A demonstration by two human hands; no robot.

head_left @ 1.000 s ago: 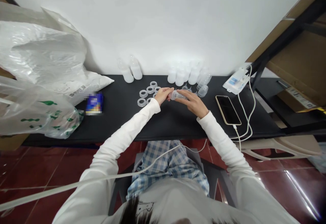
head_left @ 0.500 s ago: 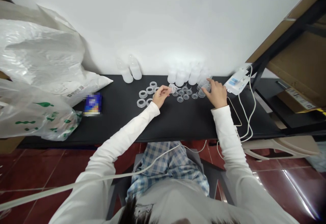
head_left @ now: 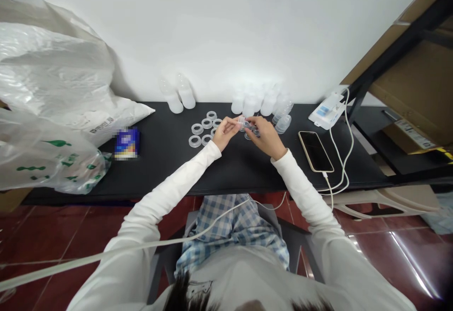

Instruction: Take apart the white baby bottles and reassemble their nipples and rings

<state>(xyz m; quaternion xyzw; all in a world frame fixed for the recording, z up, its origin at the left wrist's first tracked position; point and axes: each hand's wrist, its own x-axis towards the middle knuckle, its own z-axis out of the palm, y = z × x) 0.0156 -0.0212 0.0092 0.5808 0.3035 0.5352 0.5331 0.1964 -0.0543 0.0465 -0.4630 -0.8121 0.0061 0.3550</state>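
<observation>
My left hand [head_left: 226, 133] is closed, pinching a ribbed translucent bottle collar [head_left: 242, 121] in its fingertips above the black table. My right hand [head_left: 265, 136] meets it from the other side, fingers curled at the collar; a small clear piece there is partly covered, and I cannot make out what it is. Beneath the right hand lie several clear bottle nipples [head_left: 256, 133], mostly hidden. Left of my left hand sit several loose collars [head_left: 197, 129]. Clear dome caps [head_left: 283, 124] stand to the right of my right hand.
Milky bottles [head_left: 249, 107] stand along the wall, with two capped bottles [head_left: 187, 95] further left. A phone [head_left: 316, 151] on a cable and a white box [head_left: 327, 112] lie at right. A blue packet [head_left: 126, 142] and large plastic bags [head_left: 60, 79] are at left.
My right hand has moved left from the clear dome caps to the collar in my left hand. The phone has come into full view. My left hand stays in about the same place.
</observation>
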